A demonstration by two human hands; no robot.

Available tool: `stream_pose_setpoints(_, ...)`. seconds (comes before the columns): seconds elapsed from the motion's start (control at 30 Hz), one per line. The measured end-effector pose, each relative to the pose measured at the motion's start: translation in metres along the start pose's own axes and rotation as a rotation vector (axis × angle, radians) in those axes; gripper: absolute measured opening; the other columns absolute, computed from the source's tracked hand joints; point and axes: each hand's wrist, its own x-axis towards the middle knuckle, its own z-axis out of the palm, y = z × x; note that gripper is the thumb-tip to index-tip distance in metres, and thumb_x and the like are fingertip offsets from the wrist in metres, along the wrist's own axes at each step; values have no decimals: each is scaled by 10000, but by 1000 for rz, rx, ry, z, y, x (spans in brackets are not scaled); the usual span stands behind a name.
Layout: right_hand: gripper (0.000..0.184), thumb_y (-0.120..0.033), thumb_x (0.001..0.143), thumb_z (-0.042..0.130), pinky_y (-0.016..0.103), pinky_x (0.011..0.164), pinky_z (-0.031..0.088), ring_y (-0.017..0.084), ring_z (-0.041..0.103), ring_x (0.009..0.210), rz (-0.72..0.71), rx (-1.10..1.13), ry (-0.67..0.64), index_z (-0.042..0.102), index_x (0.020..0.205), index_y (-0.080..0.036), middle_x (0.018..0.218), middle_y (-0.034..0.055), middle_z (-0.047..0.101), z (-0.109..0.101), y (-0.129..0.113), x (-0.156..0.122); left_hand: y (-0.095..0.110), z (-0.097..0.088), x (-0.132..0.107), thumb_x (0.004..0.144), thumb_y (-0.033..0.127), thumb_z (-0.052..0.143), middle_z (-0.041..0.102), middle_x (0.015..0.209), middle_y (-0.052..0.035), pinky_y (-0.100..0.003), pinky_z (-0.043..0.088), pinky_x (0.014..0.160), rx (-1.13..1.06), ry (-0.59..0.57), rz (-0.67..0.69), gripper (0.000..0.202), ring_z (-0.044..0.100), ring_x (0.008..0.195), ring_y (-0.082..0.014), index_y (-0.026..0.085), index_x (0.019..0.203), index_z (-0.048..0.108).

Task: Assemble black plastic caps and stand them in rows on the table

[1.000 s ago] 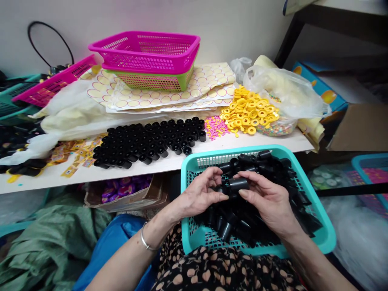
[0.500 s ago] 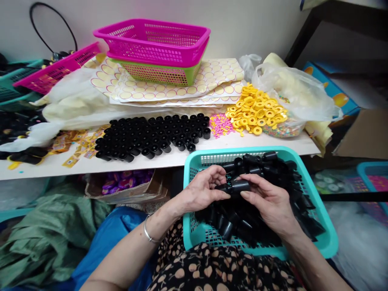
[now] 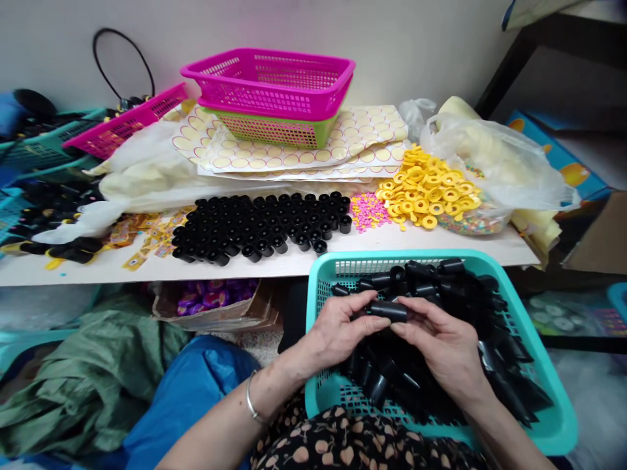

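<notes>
A black plastic tube (image 3: 388,311) lies level between my two hands, above a turquoise basket (image 3: 522,313). My left hand (image 3: 343,326) pinches its left end between thumb and fingers. The thumb and fingertips of my right hand (image 3: 441,336) close on its right end. Beneath, the basket holds many loose black plastic parts (image 3: 426,271), some of them hidden by my hands. On the white table behind, black cups (image 3: 264,225) stand upright in close rows.
Right of the cups are small pink and yellow pieces (image 3: 369,212) and a heap of yellow rings (image 3: 428,189). A pink basket (image 3: 269,98) sits on a green one over sheets of round stickers (image 3: 362,153). Below the table is a cardboard box (image 3: 245,313) with purple packets.
My hands have come closer together along the tube; less of its left part shows. The whole view has shifted, so the table and basket sit slightly farther right and lower.
</notes>
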Motion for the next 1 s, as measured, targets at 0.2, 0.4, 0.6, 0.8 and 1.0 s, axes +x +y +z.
stream_pose_setpoints(0.2,288,-325,716,738,311,823,583,201,684,846,-169,-302,-2,696,996,-278,1028,24,692,10,15,-11,-2,32,-14,806,336,614,646,1048,-75,-326,480,853,-204,231,-39,332,597,909,-186,172,1094,622)
stream_pose_setpoints(0.4,463,-398,778,670,357,807,565,214,641,902,-281,-528,-102,561,1206,-259,1178,68,598,-2,10,11,-1,-41,-21,667,331,750,645,951,-36,-287,498,761,41,921,102,395,587,776,-141,194,1018,630)
stream_pose_setpoints(0.6,149,-255,871,543,389,890,477,226,579,980,-446,-812,-198,606,995,-201,1075,81,624,-17,3,28,-59,-157,-21,688,330,694,634,911,-59,-294,475,729,741,1381,61,306,583,818,-179,133,920,663)
stream_pose_setpoints(0.8,194,-157,884,400,327,833,444,224,551,993,-320,-1314,-626,577,960,-179,1059,97,603,33,-9,45,-84,-182,-7,784,341,599,637,938,-95,-330,440,823,1054,1204,12,246,573,914,-226,133,909,636)
stream_pose_setpoints(1.0,232,-101,772,476,318,678,410,233,594,845,-239,-1463,-722,545,986,-157,975,107,591,65,-2,67,-66,-164,-8,817,316,566,568,1164,-175,-406,392,890,1247,1112,46,271,508,1051,-297,133,1013,607)
